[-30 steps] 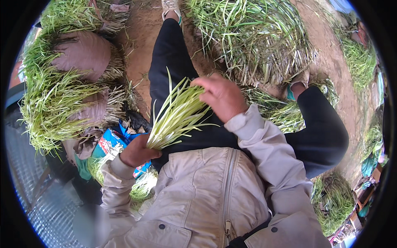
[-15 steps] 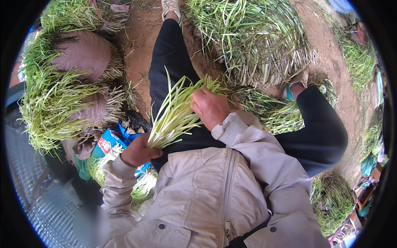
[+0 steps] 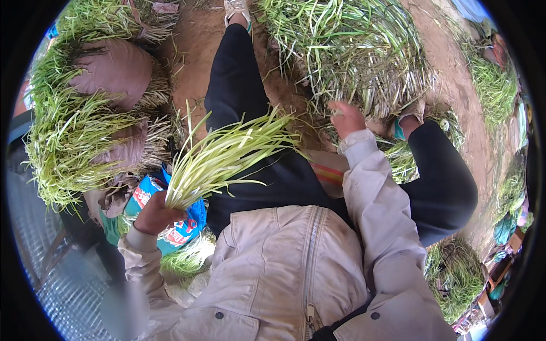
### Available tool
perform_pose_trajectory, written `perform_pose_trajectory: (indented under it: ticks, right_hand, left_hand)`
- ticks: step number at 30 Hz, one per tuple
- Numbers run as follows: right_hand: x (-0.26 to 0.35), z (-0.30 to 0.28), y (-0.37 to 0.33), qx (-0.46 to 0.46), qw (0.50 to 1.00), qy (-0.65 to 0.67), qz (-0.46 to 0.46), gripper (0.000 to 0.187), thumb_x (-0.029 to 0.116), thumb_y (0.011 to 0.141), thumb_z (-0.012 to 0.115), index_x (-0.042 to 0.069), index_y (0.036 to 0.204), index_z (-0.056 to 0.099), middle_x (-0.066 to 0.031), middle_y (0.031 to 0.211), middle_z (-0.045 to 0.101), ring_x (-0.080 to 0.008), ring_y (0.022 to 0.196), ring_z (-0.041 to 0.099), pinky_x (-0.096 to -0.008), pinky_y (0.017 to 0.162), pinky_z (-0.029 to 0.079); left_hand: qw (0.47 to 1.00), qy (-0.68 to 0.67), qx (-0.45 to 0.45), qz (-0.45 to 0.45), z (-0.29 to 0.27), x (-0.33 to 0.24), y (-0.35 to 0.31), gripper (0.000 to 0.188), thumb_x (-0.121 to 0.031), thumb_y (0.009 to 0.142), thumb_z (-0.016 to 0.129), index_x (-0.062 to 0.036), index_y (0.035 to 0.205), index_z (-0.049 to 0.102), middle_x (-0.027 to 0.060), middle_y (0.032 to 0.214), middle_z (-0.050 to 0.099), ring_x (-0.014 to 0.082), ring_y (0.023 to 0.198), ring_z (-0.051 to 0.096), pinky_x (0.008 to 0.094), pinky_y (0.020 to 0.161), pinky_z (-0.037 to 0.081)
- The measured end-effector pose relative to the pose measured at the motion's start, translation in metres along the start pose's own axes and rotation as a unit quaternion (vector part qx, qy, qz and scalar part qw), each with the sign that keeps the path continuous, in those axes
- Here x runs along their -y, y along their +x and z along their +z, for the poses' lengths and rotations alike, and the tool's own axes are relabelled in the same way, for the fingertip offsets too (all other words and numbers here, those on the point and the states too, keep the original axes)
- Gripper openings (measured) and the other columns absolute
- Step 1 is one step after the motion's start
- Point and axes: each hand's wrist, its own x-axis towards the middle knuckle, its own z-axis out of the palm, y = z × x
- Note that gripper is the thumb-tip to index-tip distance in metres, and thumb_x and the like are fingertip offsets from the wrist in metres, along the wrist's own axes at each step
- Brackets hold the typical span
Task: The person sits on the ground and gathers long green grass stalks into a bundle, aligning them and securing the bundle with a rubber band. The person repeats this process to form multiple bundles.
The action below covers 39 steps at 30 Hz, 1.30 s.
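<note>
My left hand (image 3: pixel 159 213) is closed around the white stem ends of a bunch of chives (image 3: pixel 227 153). The long pale-green leaves fan out to the upper right across my dark trousers. Apart from the bunch, my right hand (image 3: pixel 347 119) is raised near the lower edge of a big heap of greens (image 3: pixel 347 51). Its fingers are drawn together around a small pale bit that is too small to name.
Cloth-wrapped bundles of greens (image 3: pixel 116 71) lie along the left. A blue and red printed bag (image 3: pixel 181 230) sits beside my left wrist, with loose greens (image 3: pixel 187 258) below it. Another pile (image 3: pixel 455 278) lies at the lower right. Bare earth (image 3: pixel 187 45) shows between the heaps.
My right hand has left the chives and moved right toward the big heap. My left hand has shifted left and slightly down with the bunch, uncovering more of the printed bag.
</note>
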Motion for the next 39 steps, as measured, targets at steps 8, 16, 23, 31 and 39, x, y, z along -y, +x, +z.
perform_pose_trajectory:
  ticks: [8, 16, 23, 31, 39]
  right_hand:
    - [0.126, 0.037, 0.029, 0.223, 0.957, -0.021, -0.185, 0.048, 0.007, 0.083, 0.065, 0.022, 0.128, 0.067, -0.0164, 0.095, 0.065, -0.0357, 0.091, 0.065, -0.0425, 0.087, 0.052]
    - [0.105, 0.056, -0.003, 0.144, 0.971, -0.024, -0.187, 0.012, 0.002, 0.083, 0.060, 0.005, 0.093, 0.068, -0.0202, 0.090, 0.067, -0.0430, 0.084, 0.064, -0.0496, 0.073, 0.051]
    - [0.045, 0.088, -0.010, 0.080, 0.991, 0.083, -0.063, 0.007, 0.006, 0.083, 0.062, 0.005, 0.088, 0.067, -0.0200, 0.078, 0.065, -0.0419, 0.075, 0.064, -0.0435, 0.067, 0.051]
    - [-0.043, 0.013, 0.005, 0.054, 0.925, 0.210, 0.312, 0.023, 0.004, 0.086, 0.061, 0.000, 0.107, 0.069, -0.0131, 0.085, 0.069, -0.0228, 0.071, 0.065, -0.0375, 0.062, 0.052]
    - [0.128, 0.024, 0.024, -0.009, 0.983, 0.078, -0.166, 0.048, 0.006, 0.085, 0.064, 0.024, 0.129, 0.066, -0.0141, 0.094, 0.063, -0.0333, 0.086, 0.064, -0.0421, 0.076, 0.051]
  left_hand:
    - [0.998, 0.044, -0.015, -0.030, 0.000, -0.014, 0.001, 0.018, -0.003, 0.078, 0.075, -0.0025, 0.095, 0.069, -0.0003, 0.070, 0.065, 0.0068, 0.055, 0.055, 0.0253, 0.050, 0.044]
    - [0.999, 0.051, -0.002, -0.016, 0.001, -0.018, 0.006, 0.021, -0.002, 0.079, 0.073, -0.0029, 0.100, 0.068, -0.0015, 0.070, 0.063, 0.0070, 0.059, 0.055, 0.0265, 0.053, 0.044]
    - [0.998, 0.054, 0.033, 0.010, 0.012, -0.029, 0.020, 0.019, -0.005, 0.078, 0.072, -0.0027, 0.096, 0.067, 0.0004, 0.068, 0.062, 0.0086, 0.056, 0.055, 0.0278, 0.052, 0.045]
    - [0.997, 0.067, -0.029, -0.032, -0.004, -0.012, 0.010, 0.019, -0.005, 0.079, 0.073, -0.0028, 0.097, 0.070, -0.0016, 0.066, 0.061, 0.0063, 0.051, 0.052, 0.0245, 0.047, 0.042]
    - [0.997, 0.073, -0.012, -0.017, -0.003, -0.019, 0.014, 0.025, -0.002, 0.080, 0.072, -0.0033, 0.104, 0.070, -0.0024, 0.068, 0.061, 0.0064, 0.054, 0.052, 0.0254, 0.049, 0.043]
